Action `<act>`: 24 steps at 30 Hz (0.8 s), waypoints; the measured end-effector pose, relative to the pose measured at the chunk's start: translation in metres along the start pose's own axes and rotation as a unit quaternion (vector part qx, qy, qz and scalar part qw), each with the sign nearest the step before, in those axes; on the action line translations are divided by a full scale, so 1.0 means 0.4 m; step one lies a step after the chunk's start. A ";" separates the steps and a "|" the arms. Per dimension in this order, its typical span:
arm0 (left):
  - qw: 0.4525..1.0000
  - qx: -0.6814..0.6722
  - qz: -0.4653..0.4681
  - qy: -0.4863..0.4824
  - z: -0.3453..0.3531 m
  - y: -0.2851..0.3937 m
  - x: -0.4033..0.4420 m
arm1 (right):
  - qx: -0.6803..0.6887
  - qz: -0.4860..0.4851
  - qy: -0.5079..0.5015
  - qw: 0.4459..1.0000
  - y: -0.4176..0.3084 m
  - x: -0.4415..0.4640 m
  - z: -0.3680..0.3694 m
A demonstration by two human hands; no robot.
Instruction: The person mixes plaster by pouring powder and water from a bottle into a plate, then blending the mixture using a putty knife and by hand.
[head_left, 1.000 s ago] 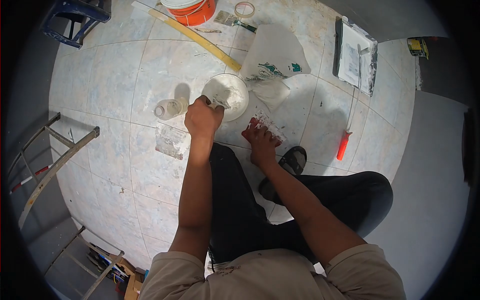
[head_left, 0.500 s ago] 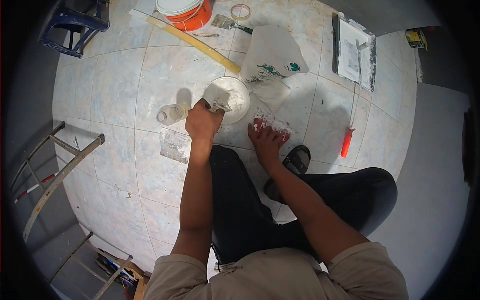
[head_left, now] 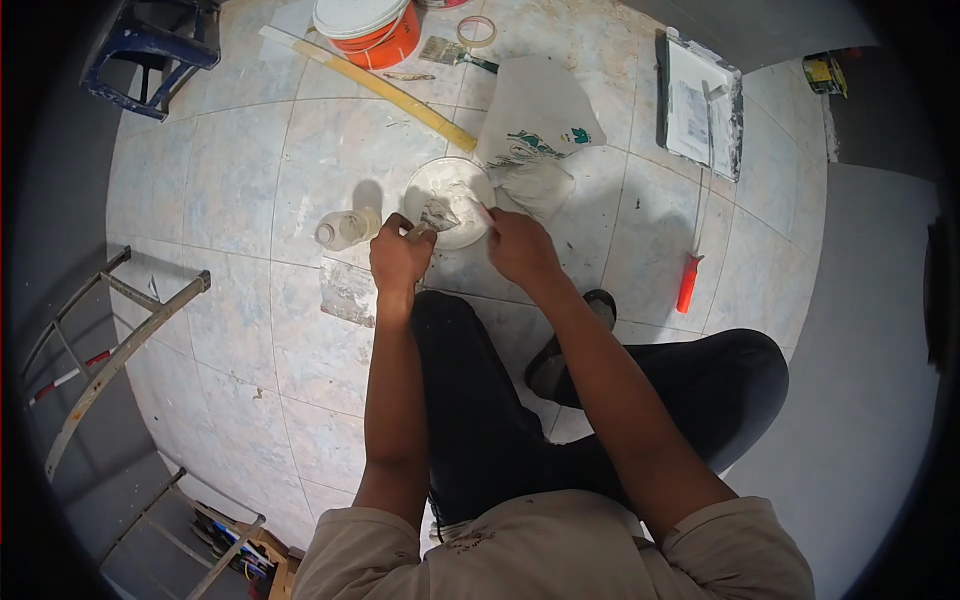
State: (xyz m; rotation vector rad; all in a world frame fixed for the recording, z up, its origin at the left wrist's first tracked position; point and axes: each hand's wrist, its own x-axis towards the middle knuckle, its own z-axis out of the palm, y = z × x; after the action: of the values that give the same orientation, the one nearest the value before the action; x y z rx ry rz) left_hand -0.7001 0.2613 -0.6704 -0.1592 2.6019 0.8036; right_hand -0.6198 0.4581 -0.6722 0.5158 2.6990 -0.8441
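A white bowl (head_left: 424,180) with white powder or paste inside rests on the tiled floor in front of me. At its left front edge my left hand (head_left: 400,255) is closed around a putty knife (head_left: 437,217), whose smeared blade dips into the bowl. My right hand (head_left: 525,250) is closed on a red scraper (head_left: 483,212) at the bowl's right side; most of the scraper is hidden by the hand. Left of the bowl is a clear plastic bottle (head_left: 342,230). Closer to me lies a flat, paste-smeared plate (head_left: 347,292). Behind the bowl sits a white plastic bag (head_left: 545,100).
Farther back are an orange bucket (head_left: 375,40), a yellow strip (head_left: 390,92), a paintbrush (head_left: 455,52) and a tape roll (head_left: 477,31). A paint tray (head_left: 700,100) and red-handled roller (head_left: 688,284) lie right. A metal ladder (head_left: 130,340) and blue stool (head_left: 150,60) stand left.
My right hand has lifted the red scraper off the floor and brought it left to the bowl. My left hand stays at the bowl, slightly lower, with the putty knife.
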 end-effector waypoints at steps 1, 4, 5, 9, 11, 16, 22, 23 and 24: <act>1.000 -0.001 0.004 0.004 -0.002 0.002 0.001 | 0.016 -0.048 -0.006 0.999 -0.035 0.016 0.001; 0.999 0.032 -0.015 0.006 0.000 0.041 -0.006 | 0.045 -0.130 -0.025 0.990 -0.095 0.065 0.051; 0.999 0.032 -0.037 0.006 -0.006 0.060 -0.008 | 0.053 -0.163 -0.036 0.985 -0.099 0.082 0.068; 1.000 0.020 -0.005 -0.004 -0.001 0.021 0.004 | 0.051 -0.156 -0.050 0.985 -0.064 0.157 0.107; 1.000 0.010 0.014 -0.016 -0.005 0.018 0.001 | -0.009 -0.124 -0.114 0.986 -0.087 0.188 0.063; 1.000 0.004 -0.004 -0.019 0.007 0.013 0.008 | 0.001 -0.164 -0.051 0.985 -0.077 0.213 0.120; 0.999 0.025 0.006 -0.029 0.001 0.011 0.006 | -0.008 -0.163 -0.055 0.985 -0.080 0.220 0.132; 0.999 0.034 0.000 -0.038 -0.007 0.019 0.009 | -0.002 -0.177 -0.035 0.984 -0.064 0.226 0.151; 0.999 0.034 0.000 -0.037 -0.011 0.024 0.007 | -0.002 -0.179 -0.034 0.983 -0.070 0.229 0.135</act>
State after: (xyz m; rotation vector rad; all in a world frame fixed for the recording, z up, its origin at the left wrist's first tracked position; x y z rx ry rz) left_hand -0.7064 0.2666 -0.6634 -0.1075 2.5558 0.7073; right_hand -0.7059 0.4278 -0.7333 -0.0046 2.7687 -0.9232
